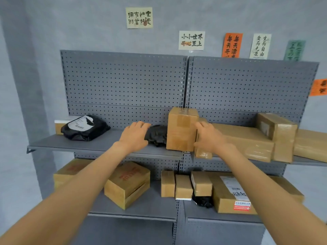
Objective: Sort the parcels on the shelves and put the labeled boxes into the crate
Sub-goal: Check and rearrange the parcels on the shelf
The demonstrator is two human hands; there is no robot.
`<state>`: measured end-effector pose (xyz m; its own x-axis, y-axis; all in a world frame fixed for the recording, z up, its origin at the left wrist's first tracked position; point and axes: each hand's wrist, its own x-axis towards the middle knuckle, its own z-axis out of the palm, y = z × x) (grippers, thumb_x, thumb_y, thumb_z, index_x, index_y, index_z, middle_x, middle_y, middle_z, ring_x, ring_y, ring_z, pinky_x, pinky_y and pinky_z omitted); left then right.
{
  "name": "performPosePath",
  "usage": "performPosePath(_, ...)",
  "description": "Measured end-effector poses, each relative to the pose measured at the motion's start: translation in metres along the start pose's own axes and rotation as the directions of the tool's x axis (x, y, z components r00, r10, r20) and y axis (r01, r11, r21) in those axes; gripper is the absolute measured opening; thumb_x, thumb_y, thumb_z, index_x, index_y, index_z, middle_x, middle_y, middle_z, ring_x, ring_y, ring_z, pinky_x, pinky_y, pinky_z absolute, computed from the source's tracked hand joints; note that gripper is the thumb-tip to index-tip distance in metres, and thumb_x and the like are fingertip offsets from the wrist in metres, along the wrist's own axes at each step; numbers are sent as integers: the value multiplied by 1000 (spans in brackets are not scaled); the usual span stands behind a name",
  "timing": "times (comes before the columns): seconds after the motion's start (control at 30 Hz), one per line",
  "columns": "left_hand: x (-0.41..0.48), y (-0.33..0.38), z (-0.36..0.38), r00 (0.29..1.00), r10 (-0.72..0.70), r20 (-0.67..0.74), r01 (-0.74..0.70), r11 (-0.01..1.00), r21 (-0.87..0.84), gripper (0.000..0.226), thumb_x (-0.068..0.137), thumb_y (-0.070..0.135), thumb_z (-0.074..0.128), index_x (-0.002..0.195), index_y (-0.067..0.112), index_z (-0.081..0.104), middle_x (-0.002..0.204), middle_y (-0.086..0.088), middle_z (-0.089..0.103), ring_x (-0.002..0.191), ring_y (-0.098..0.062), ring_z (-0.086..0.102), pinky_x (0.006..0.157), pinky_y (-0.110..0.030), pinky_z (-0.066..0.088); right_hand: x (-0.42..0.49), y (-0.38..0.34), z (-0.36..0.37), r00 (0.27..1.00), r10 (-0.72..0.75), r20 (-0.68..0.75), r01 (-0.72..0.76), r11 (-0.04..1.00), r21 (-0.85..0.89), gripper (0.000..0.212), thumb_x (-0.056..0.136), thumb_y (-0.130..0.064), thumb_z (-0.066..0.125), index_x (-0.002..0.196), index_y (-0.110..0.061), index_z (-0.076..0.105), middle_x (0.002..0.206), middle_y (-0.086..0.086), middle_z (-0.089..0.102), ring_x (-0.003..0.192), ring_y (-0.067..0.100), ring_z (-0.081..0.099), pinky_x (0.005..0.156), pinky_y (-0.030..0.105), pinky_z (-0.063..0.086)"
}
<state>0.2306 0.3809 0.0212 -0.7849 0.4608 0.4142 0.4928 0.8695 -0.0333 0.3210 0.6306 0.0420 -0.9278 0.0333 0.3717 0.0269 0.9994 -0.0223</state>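
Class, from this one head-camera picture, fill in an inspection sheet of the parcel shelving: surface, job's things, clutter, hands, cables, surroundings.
Surface: grey metal upper shelf and lower shelf, both carrying parcels.
Job's things: upright box, small black bag beside it, labelled black bag far left, labelled box on the lower shelf; crate not in view.
Clutter: nothing seen.
Hands: left hand, fingers relaxed, touches the small black bag; right hand at the upright box's right side, grip unclear.
Cables: nothing seen.
Surroundings: pegboard back, paper notes on the grey wall.
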Motion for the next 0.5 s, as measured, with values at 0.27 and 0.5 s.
performPosePath(0.27,86,4,46,997,-55,50,59,995,-78,72,89,29,61,150,17,25,149,-9,34,137,-30,32,105,-44,38,107,17,18,987,-105,-125,107,994,8,71,85,-25,64,146,-18,31,149,7,37,138,27,31,112,44,27)
performPosePath(0.5,108,-25,113,959,-123,256,184,955,-232,91,83,35,71,153,21,16,159,-5,18,143,-31,20,107,-47,37,153,-8,47,968,-211,-137,213,977,-1,70,87,-26,60,149,-21,28,152,4,31,142,24,24,118,45,18)
